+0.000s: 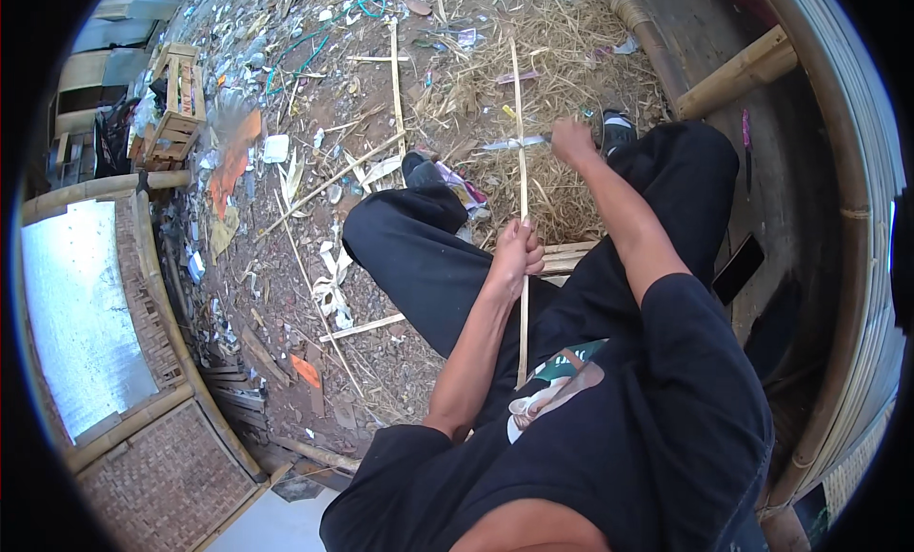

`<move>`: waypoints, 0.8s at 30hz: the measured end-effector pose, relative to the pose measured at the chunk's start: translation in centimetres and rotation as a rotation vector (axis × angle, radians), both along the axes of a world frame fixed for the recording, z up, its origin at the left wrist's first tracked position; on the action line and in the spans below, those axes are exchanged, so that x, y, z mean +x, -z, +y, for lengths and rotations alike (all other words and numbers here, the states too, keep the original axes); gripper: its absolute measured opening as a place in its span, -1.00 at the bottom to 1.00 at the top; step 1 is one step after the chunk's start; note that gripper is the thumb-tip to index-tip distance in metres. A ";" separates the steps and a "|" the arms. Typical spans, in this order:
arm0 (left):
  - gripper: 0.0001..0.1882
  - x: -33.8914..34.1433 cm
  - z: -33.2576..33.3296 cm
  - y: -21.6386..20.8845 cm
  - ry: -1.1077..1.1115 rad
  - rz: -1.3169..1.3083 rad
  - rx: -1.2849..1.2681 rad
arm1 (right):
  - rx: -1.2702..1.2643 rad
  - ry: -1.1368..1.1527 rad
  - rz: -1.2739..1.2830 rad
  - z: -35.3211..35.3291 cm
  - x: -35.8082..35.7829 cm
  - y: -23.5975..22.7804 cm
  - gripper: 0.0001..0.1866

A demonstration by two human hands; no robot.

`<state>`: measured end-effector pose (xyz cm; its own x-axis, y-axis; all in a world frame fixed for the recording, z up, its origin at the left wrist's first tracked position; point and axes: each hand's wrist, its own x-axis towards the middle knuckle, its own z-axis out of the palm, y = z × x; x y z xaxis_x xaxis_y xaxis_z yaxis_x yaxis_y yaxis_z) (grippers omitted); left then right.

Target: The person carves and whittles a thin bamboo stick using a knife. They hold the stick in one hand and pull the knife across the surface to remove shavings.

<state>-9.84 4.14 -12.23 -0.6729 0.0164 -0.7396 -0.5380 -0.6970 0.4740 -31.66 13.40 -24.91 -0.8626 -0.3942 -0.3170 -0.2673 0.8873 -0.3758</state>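
A long, thin split-bamboo stick (pixel 522 186) runs upright through the middle, from the straw-covered ground back to my lap. My left hand (pixel 515 251) is wrapped round it between my knees. Farther out, my right hand (pixel 574 143) is closed in a fist to the right of the stick. A pale, shiny flat strip (pixel 505 145) crosses the stick and ends close to that fist. I cannot tell whether it is a blade or plastic, or whether the fist holds it.
Bamboo-strip frames (pixel 396 86) lie on the littered ground ahead, with another long strip (pixel 328 186) to the left. A wooden crate (pixel 177 109) stands far left. A phone (pixel 739 269) lies on the boards at right. Bamboo rails (pixel 862 209) curve along the right.
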 end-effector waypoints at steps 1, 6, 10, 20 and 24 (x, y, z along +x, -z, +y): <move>-0.81 -0.2 -0.3 0.2 -0.005 0.001 -0.002 | 0.023 -0.002 -0.036 -0.4 0.5 0.2 -0.78; -0.83 0.2 -0.7 0.7 -0.020 -0.002 0.035 | 0.101 -0.195 -0.455 -0.5 -1.1 -0.3 -0.73; -0.83 -0.5 -0.7 0.9 -0.017 0.013 0.036 | 0.009 -0.135 -0.239 0.4 1.5 -2.9 -0.71; -0.83 -0.2 0.6 0.1 -0.005 -0.036 0.019 | -0.009 -0.077 -0.061 1.1 1.0 -2.8 -0.81; -0.79 -0.7 -0.4 0.5 0.001 0.008 -0.006 | 0.039 0.089 0.068 -0.4 1.2 0.6 -0.83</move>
